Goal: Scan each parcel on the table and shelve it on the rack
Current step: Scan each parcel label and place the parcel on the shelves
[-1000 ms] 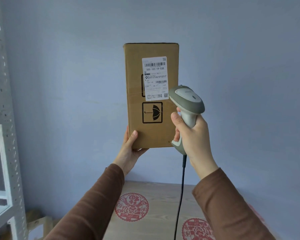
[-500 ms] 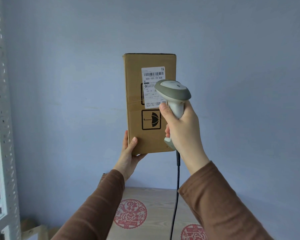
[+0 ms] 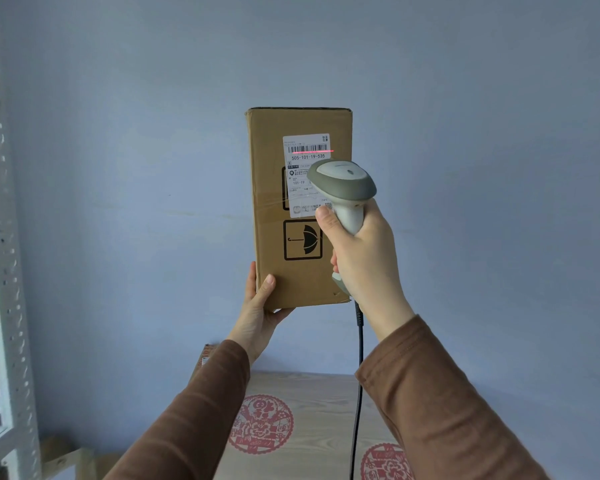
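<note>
I hold the parcel (image 3: pixel 274 202), a tall brown cardboard box, upright in the air in front of the blue wall (image 3: pixel 482 133), well above the tabletop (image 3: pixel 323 403). Its white shipping label (image 3: pixel 300 157) faces me, with the number 505-101-19-535 under the barcode, and a thin red scan line (image 3: pixel 312 151) lies across that barcode. Below the label a black umbrella mark (image 3: pixel 302 240) is printed on the cardboard, and clear tape crosses the box at about its middle.

My left hand (image 3: pixel 260 306) grips the box at its lower left corner, thumb on the front face and fingers curled behind the left edge. My right hand (image 3: pixel 361 258) is wrapped round the handle of the grey scanner (image 3: pixel 342 183), thumb up along the grip, with the scanner's head just in front of the lower part of the label and aimed at it. The scanner's black cable (image 3: pixel 359 382) hangs straight down between my brown sleeves.

On the tabletop lie two red paper-cut roundels (image 3: pixel 261 424). The white perforated rack (image 3: pixel 0 306) stands at the left edge, with some cardboard near its foot.
</note>
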Demonstrator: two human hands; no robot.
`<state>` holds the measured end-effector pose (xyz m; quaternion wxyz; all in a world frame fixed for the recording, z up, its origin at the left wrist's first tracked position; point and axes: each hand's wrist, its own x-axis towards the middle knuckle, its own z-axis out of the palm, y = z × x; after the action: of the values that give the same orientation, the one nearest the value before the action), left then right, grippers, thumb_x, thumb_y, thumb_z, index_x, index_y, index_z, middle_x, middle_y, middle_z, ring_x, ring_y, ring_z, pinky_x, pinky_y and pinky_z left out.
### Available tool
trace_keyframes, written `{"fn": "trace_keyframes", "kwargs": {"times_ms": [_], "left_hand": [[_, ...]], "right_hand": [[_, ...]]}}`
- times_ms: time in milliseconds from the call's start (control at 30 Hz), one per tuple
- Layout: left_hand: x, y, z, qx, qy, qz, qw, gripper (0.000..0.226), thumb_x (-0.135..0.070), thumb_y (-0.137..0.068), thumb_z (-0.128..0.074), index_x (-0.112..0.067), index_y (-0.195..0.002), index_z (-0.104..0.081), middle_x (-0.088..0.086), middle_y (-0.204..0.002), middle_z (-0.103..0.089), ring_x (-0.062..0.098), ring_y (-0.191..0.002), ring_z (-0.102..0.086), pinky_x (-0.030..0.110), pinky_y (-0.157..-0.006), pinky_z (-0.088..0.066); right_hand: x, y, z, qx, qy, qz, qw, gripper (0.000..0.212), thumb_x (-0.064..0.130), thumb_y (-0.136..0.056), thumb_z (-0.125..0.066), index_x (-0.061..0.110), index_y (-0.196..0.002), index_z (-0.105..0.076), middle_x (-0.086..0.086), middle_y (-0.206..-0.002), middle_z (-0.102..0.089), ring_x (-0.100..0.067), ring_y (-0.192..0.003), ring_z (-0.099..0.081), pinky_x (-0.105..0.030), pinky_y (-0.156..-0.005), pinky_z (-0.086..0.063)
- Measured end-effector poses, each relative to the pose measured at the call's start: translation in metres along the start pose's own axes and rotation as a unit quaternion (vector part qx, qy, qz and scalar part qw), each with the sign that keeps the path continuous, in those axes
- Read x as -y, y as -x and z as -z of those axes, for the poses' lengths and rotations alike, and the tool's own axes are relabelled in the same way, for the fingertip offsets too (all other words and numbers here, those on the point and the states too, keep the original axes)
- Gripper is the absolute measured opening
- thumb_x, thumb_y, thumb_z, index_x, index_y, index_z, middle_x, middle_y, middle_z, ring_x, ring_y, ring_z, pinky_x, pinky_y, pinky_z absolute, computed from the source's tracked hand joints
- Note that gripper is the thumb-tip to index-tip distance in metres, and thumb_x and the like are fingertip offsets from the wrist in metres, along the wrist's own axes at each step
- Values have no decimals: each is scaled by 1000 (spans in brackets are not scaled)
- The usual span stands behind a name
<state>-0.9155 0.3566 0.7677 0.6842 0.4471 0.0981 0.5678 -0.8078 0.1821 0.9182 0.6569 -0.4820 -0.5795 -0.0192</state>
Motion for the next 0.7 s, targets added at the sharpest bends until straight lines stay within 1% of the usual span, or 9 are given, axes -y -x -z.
{"fn": "trace_keyframes", "kwargs": {"times_ms": [167, 333, 433, 500, 567, 600, 667, 700], "left_hand": [[1, 2, -1, -10, 8, 6, 1000, 89, -41, -82, -83, -41, -158, -37, -1, -156, -53, 24, -140, -55, 54, -102, -56], [2, 3, 0, -19, 11, 9, 1000, 78, -36, -90, -76, -40, -158, -37, -1, -155, -53, 24, -140, -55, 52, -100, -57], [1, 6, -1, -18, 8, 8, 1000, 74, -36, -93, -74, -40, -158, -38, -1, -155, -54, 24, -141, -54, 51, -99, -57], [0, 9, 0, -15, 5, 5, 1000, 71, -37, -94, -73, -39, -157, -39, -1, -155, -54, 24, -142, -53, 50, -100, -57], [-2, 14, 1, -15, 4, 5, 1000, 70, -38, -94, -72, -38, -157, -40, -1, -155, -54, 24, -142, -53, 49, -100, -57], [-3, 17, 1, -14, 5, 7, 1000, 71, -39, -93, -73, -37, -157, -41, -1, -155, -54, 24, -142, -52, 49, -100, -57], [-5, 24, 1, -17, 10, 11, 1000, 76, -42, -88, -76, -35, -156, -43, -1, -154, -55, 25, -142, -53, 47, -98, -57], [-5, 28, 1, -22, 14, 15, 1000, 78, -43, -86, -78, -33, -155, -44, 0, -154, -56, 25, -141, -53, 46, -97, -58]], "right_hand": [[-4, 0, 0, 0, 2, -1, 1000, 34, 60, -90, -63, 30, -107, -58, 14, -81, -64, -21, -71, -63, -54, -73, -61], [-8, 0, -2, 2, -3, -2, 1000, 35, 61, -90, -63, 31, -107, -59, 17, -79, -63, -19, -70, -63, -53, -73, -61], [-16, 2, -1, -12, -14, -4, 1000, 32, 60, -90, -65, 30, -100, -60, 16, -72, -61, -19, -68, -63, -51, -71, -61], [-29, 5, 1, -31, -32, -13, 999, 25, 57, -91, -66, 33, -92, -60, 15, -67, -61, -18, -66, -63, -46, -70, -60], [-52, 8, 4, -58, -60, -41, 996, 19, 52, -91, -68, 38, -85, -58, 17, -65, -59, -15, -65, -60, -42, -71, -57], [-67, 10, 5, -70, -75, -62, 993, 18, 51, -90, -70, 39, -84, -58, 17, -66, -60, -14, -65, -59, -42, -72, -56], [-96, 17, 4, -83, -112, -116, 983, 16, 45, -89, -74, 35, -91, -62, 12, -76, -66, -15, -70, -61, -43, -76, -57], [-110, 21, 3, -81, -135, -147, 977, 14, 37, -91, -76, 32, -97, -64, 10, -83, -69, -16, -76, -63, -39, -78, -58]]}}
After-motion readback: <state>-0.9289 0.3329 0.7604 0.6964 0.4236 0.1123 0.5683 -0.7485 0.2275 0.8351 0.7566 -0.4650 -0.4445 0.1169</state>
